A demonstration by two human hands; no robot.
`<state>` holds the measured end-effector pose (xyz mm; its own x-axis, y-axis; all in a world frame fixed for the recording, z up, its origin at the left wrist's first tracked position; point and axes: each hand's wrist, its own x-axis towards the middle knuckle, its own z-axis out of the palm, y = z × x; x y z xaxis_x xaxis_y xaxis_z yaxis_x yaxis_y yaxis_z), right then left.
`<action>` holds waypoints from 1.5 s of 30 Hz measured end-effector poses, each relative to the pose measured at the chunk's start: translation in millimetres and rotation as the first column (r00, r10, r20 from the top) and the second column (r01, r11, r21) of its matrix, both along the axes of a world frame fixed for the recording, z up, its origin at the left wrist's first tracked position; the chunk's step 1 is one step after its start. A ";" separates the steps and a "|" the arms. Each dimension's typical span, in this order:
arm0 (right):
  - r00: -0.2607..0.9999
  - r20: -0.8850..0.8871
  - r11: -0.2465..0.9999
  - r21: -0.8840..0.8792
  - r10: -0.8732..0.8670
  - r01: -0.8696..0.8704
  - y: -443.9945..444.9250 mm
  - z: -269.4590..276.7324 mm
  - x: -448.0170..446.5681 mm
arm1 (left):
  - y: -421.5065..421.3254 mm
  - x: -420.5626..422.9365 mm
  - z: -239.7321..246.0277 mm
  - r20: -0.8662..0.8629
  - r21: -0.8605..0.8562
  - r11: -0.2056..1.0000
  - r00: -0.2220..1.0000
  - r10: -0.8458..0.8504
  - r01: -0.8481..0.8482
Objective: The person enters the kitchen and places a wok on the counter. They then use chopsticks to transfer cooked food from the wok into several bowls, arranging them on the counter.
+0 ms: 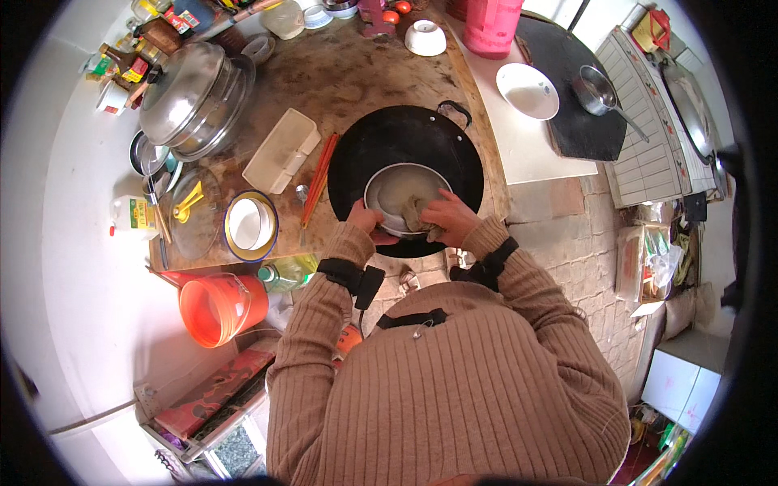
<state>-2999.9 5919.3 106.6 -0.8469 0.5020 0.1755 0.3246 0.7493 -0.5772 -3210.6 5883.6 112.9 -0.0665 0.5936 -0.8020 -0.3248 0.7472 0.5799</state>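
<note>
A large black wok (395, 136) sits at the table's near edge. Inside its near half is a white-rimmed bowl (398, 177) that looks to hold cloudy water. My left hand (369, 223) grips the bowl's left rim, thumb over the edge and fingers below. In my right hand (453, 217) is a crumpled greyish-brown cloth (412, 211), pressed against the inside of the bowl at its near right side. Part of the cloth hangs over the rim under my right fingers. My palms are hidden from view.
Left of the wok lie red chopsticks (320, 179), a spoon (302, 193) and a plastic box (282, 149). An enamel basin (270, 238) holds a white bowl. Farther off stand a metal steamer (188, 97), a white dish (527, 91) and a saucepan (595, 91). Below hangs an orange bucket (206, 310).
</note>
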 end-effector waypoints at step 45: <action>0.930 -0.003 0.618 -0.748 -0.368 0.243 70.1 -27.2 -19.6 | -17.2 -8.6 33.1 -0.680 0.353 0.375 0.510 -0.526 0.857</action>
<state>-3019.6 5989.4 79.4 -0.6169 0.7440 -0.2566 0.3237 -0.0574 -0.9444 -3219.2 5866.3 146.0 0.4196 0.8695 -0.2604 0.5149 0.0083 0.8572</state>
